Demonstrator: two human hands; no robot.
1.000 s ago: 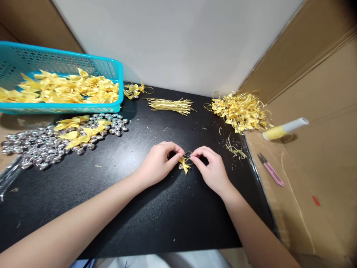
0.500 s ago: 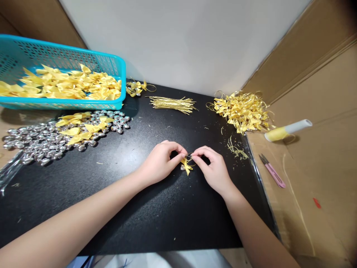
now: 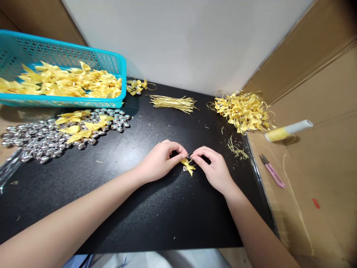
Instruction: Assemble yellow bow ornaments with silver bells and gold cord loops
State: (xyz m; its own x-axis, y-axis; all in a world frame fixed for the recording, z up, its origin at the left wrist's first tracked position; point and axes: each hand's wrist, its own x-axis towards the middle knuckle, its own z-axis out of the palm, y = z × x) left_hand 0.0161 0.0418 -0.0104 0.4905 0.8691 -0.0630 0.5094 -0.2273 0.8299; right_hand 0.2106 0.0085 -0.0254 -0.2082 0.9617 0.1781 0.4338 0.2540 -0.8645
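Observation:
Over the middle of the black table (image 3: 145,219), my left hand (image 3: 164,158) and my right hand (image 3: 210,165) face each other, fingertips nearly meeting. Each hand pinches part of a thin gold cord between thumb and forefinger. From the cord a yellow ribbon bow (image 3: 189,167) hangs just below the fingertips. A small silver bell-like bead (image 3: 185,169) sits at the bow's left side. The exact crossing of the cord is too small to make out.
A blue basket (image 3: 83,99) of yellow bows stands back left, above silver beads (image 3: 41,139). Gold cords (image 3: 173,103) lie at the back. Finished-looking bows (image 3: 242,109) are heaped right, near cord scraps (image 3: 237,149), pink snips (image 3: 272,171) and a tube (image 3: 290,130).
The bow and bead have shifted slightly to the right below my fingertips. Both hands keep their pinch in nearly the same place.

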